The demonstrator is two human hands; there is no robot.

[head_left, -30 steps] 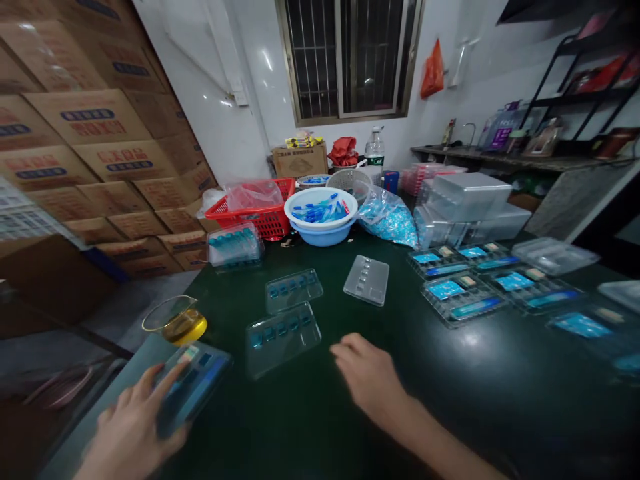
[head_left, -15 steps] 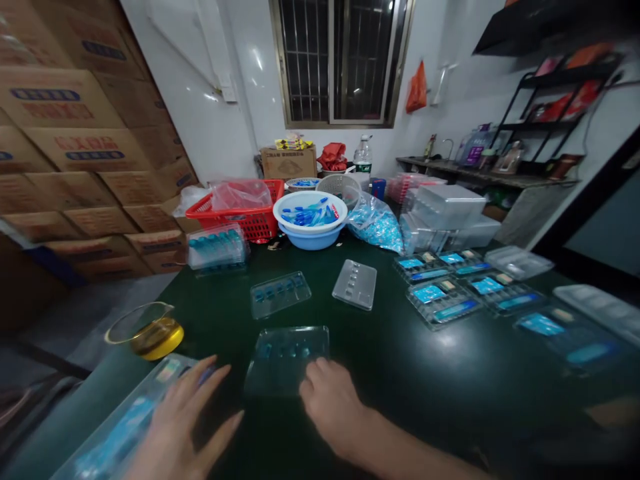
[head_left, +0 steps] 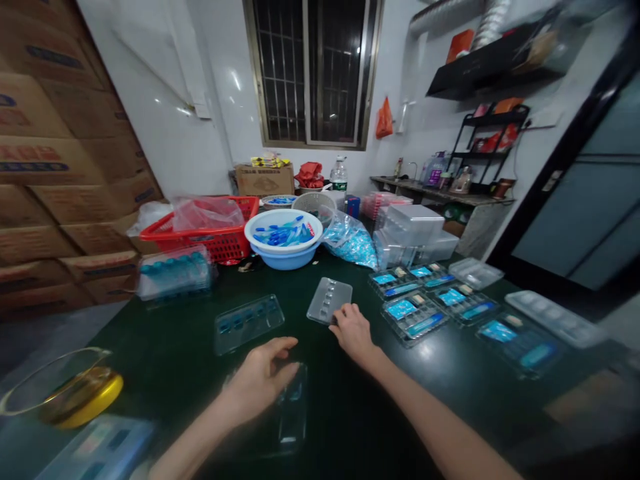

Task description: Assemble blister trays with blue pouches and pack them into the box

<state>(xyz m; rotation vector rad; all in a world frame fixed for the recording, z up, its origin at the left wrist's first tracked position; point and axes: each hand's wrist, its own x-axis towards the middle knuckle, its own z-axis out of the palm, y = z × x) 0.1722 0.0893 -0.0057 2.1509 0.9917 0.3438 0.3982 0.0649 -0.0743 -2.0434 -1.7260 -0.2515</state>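
Note:
My left hand (head_left: 261,377) lies over a clear plastic blister tray (head_left: 289,417) near the front of the dark green table (head_left: 170,360), fingers curled on its top edge. My right hand (head_left: 353,331) reaches forward, and its fingertips touch the near edge of an empty clear tray (head_left: 327,299) with a row of small pockets. Another clear tray (head_left: 249,322) with blue pieces in its pockets lies to the left of both hands.
A blue bowl (head_left: 283,235) of blue pieces, a red basket (head_left: 203,235) and a bag of blue parts (head_left: 350,241) stand at the back. Several filled trays (head_left: 413,315) line the right side. A glass cup with yellow liquid (head_left: 65,393) sits front left. Cardboard boxes (head_left: 55,193) stack on the left.
The view swung left and forward. My left hand left the filled tray at the front left and came onto the near clear tray. My right hand reached forward to the empty tray.

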